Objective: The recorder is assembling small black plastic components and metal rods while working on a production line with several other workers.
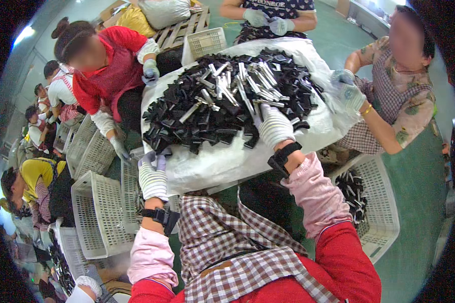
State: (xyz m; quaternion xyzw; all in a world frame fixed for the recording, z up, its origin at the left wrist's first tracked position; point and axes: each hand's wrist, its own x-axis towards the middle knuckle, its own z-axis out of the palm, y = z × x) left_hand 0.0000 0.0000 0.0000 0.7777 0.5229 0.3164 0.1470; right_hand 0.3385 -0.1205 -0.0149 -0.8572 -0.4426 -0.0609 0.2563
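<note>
A large heap of black plastic-looking pieces [187, 118] covers a table draped in white sheeting [207, 174]. Several slim silver metal pieces [268, 76] lie scattered on top of it. My right hand [275, 126], in a striped white glove, reaches into the near right side of the heap. Its fingers are closed at the lower end of a long silver piece [246, 96]. At the table's near left corner is my left hand [153, 179], gloved alike, with its fingertips apart beside the heap's edge. Whatever lies under its fingers is hard to make out.
Gloved co-workers stand at the left [111, 65], far side [268, 20] and right [389, 91] of the table. Pale plastic crates [93, 217] stack at my left. Another crate [381, 202], holding black and silver pieces, stands at my right.
</note>
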